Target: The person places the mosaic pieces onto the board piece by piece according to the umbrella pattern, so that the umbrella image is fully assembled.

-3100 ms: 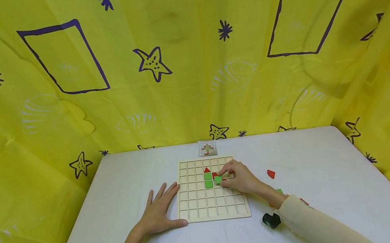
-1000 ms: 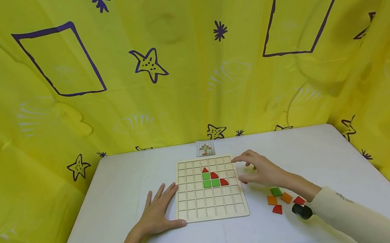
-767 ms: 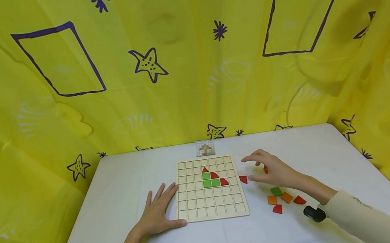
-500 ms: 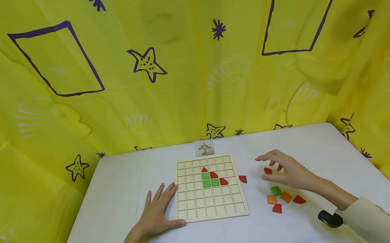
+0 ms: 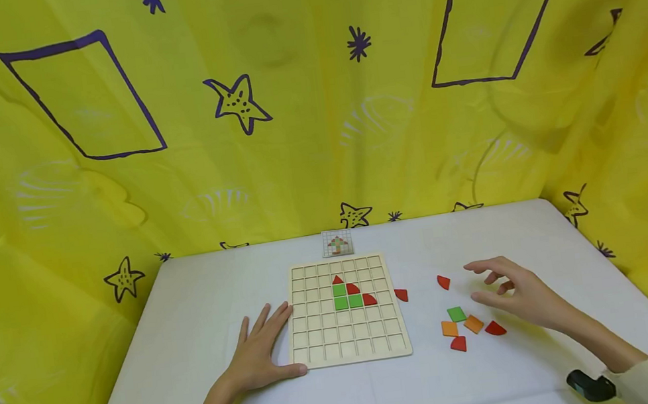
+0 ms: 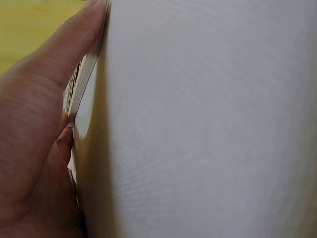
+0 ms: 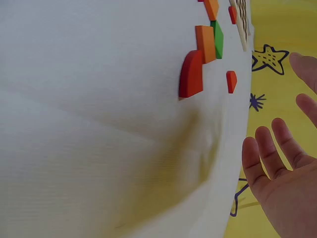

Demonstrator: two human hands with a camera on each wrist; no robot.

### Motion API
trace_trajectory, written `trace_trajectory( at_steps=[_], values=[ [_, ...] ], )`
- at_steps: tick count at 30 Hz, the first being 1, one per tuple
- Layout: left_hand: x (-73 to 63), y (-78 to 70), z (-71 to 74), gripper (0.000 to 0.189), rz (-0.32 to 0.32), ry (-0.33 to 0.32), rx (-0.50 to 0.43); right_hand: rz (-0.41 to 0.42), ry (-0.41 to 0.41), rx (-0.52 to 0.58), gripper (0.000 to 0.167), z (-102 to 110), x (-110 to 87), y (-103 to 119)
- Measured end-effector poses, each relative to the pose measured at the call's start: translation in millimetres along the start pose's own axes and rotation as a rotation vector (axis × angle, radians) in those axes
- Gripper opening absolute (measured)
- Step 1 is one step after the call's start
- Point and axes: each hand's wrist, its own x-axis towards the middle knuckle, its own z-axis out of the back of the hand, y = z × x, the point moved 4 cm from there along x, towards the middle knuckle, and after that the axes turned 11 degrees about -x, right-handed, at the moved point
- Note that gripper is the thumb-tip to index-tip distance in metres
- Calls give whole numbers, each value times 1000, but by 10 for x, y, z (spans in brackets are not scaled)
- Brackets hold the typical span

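Note:
A wooden grid board [image 5: 349, 342] lies on the white table. In its upper middle cells sit a red triangle [image 5: 337, 280], several green squares [image 5: 341, 302] and two red quarter-circle pieces [image 5: 369, 299]. My left hand [image 5: 259, 356] rests at the board's left side, fingers spread, fingertips and thumb touching its edge. My right hand [image 5: 517, 293] hovers over the table to the right of the loose pieces, holding nothing, fingers loosely bent. Nearest to it are a red quarter-circle [image 5: 444, 281], a green square [image 5: 456, 314] and an orange square [image 5: 474, 324].
A small pattern card [image 5: 337, 243] with a coloured arrow-like figure lies behind the board. One red quarter-circle [image 5: 401, 295] lies at the board's right edge. Another orange square [image 5: 449, 328] and red pieces [image 5: 495, 328] lie to the right. A yellow curtain [image 5: 296, 165] hangs behind the table.
My right hand set the green square into the board, then moved right, leaving a red quarter-circle beside the board's edge. The left hand has stayed at the board.

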Motion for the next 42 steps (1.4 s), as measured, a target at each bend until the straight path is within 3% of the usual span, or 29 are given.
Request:
trace_trajectory(
  at_steps=[9,13,16,27,34,42],
  values=[
    [2,-63,57,114,73,47,-5,-44,49,33,49,-136,-38,-61],
    [4,-90,71,114,66,51,3,-44,69,34,50,-195,-33,-58],
    [6,-104,79,113,52,43,-7,-30,82,28,48,-246,-43,-54],
    [29,-31,43,116,119,115,19,27,109,-65,39,-403,-108,-61],
    [26,-28,45,116,127,117,18,75,75,-95,32,-441,-122,-48],
    [27,-17,40,116,126,115,17,69,58,-109,29,-445,-115,-50]
  ],
)
